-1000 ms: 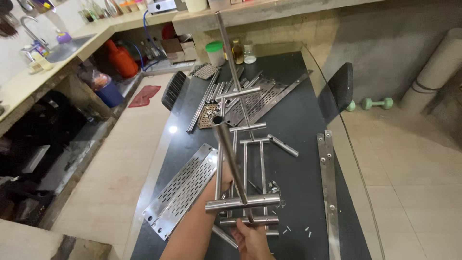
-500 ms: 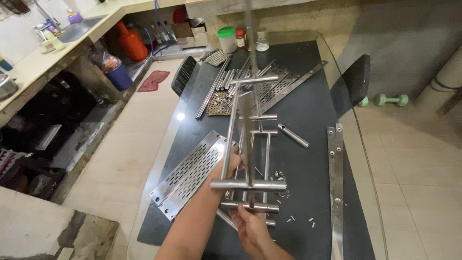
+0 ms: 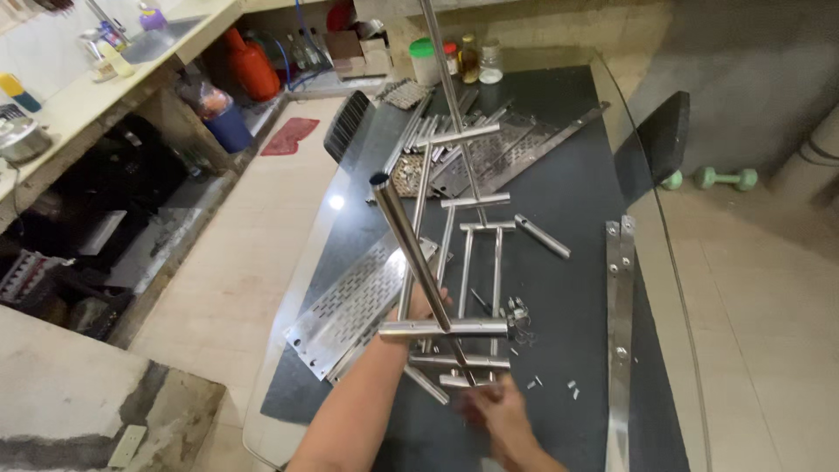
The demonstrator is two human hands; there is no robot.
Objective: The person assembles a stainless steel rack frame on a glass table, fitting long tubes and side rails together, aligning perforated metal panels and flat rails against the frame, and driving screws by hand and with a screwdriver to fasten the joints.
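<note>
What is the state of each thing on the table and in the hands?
Steel tube frame: lifted, tilted, held.
Left hand: gripping the frame.
Right hand: at the frame's lower end, blurred.
Perforated tray: lying flat.
Flat steel bar: lying flat.
Short tube: lying loose.

Two bare forearms — no sleeves, no gloves.

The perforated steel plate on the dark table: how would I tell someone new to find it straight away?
Start at the dark glass-edged table and go to its left edge, beside the person's left hand. The perforated steel plate lies flat there, running diagonally. Unlike the round steel tubes beside it and the plain flat steel strip on the right, it is wide and covered in rows of short slots.
</note>
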